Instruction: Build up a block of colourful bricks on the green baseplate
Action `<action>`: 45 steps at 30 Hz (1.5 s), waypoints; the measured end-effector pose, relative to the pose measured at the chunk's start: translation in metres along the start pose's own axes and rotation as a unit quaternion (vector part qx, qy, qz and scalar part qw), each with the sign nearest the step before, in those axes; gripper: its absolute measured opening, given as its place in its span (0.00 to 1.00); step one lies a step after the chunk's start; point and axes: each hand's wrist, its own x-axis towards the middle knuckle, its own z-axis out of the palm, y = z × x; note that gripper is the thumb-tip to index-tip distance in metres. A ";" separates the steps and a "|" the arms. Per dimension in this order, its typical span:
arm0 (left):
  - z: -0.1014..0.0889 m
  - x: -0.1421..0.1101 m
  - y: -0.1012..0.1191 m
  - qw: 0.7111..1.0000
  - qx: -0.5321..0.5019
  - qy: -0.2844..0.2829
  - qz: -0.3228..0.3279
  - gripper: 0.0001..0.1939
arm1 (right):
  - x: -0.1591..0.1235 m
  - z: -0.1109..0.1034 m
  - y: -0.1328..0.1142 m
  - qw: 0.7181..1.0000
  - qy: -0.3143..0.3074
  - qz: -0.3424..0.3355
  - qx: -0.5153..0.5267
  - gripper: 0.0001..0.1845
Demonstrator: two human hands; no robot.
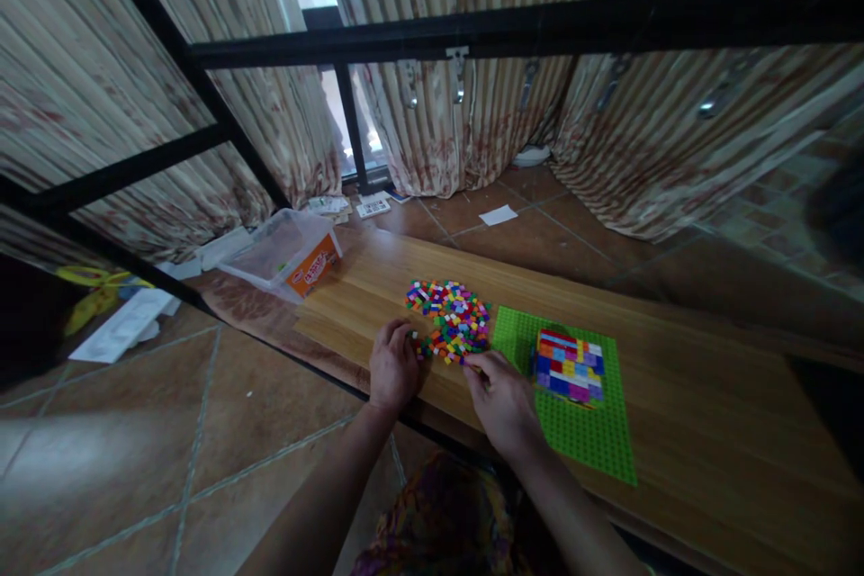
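A heap of small, many-coloured toy bricks (463, 310) lies loose on the wooden tabletop (378, 279). At its near left edge rests my left hand (395, 366), fingers curled in beside a few stray bricks; whatever they hold is hidden. My right hand (503, 400) reaches the heap's near right edge, thumb and forefinger pinched together, and what is between them is too small to make out. Right of that hand lies a green studded baseplate (611, 450). On it stands a block built of multicoloured bricks (571, 367), with mixed rows on top.
A see-through plastic box (276, 247) with an orange label stands at the table's left end. Beyond the table are a black metal frame (472, 31) and striped curtains (432, 135). White packaging (125, 328) and a paper sheet (498, 215) lie on the tiled floor.
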 end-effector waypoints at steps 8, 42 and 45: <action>0.002 0.000 -0.001 1.000 0.007 0.015 0.009 0.11 | 0.036 0.015 0.000 0.995 0.014 -0.009 -0.099 0.10; -0.001 0.004 -0.002 0.999 0.032 0.001 0.022 0.13 | -0.053 -0.080 0.009 0.788 0.094 0.327 0.513 0.15; -0.001 0.005 -0.002 0.999 0.038 0.001 0.020 0.13 | -0.056 -0.094 0.024 0.802 0.140 0.328 0.479 0.16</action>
